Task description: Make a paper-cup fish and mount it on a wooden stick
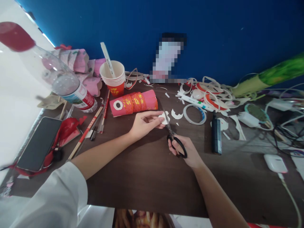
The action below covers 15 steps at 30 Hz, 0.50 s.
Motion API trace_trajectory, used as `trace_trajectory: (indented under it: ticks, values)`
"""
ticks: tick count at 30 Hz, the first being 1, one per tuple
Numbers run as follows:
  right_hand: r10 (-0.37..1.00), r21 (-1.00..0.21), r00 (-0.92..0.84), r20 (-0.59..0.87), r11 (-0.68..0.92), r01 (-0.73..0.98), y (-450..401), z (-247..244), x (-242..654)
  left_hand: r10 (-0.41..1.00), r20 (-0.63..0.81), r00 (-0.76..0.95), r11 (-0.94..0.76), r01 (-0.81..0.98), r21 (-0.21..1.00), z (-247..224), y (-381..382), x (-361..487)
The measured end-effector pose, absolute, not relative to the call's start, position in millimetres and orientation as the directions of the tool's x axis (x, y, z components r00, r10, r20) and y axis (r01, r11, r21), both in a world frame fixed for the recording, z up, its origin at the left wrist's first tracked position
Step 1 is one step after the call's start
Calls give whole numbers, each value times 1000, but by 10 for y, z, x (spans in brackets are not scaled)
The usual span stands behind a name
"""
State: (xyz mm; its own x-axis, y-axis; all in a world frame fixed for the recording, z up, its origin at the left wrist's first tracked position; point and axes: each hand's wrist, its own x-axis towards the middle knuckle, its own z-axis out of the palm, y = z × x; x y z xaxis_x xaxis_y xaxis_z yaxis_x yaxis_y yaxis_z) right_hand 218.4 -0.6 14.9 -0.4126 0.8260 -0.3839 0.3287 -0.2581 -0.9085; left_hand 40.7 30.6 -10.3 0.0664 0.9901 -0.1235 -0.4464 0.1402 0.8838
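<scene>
My left hand (146, 124) pinches a small rounded piece of white paper (163, 119) between thumb and fingers. A pair of scissors (177, 144) with black handles is in my right hand (186, 150), fingers through the loops. Its blades point away from me and lie across the right side of the paper. Just beyond my left hand lies a red and pink paper tube (134, 103) with yellow print and a white ring stuck near its left end. A curved white paper offcut (177, 114) rests on the table right of the blades.
Stacked paper cups (112, 77) hold a white marker. At left stand a plastic bottle (73, 91) and a phone (39, 142). On the right are a tape roll (195, 114), a dark marker (216, 134), tangled paper strips (212, 93), cables and a white earphone case (275, 163).
</scene>
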Motion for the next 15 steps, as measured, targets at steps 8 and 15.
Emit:
trace_trajectory:
  ticks: [8, 15]
  values:
    - [834, -912, -383, -398, -318, 257, -19, 110, 2193, 991, -125, 57, 137, -470, 872, -112, 307, 414]
    - [841, -907, -364, -399, -304, 292, -12, 104, 2188, 991, -125, 55, 136, -469, 873, -108, 311, 409]
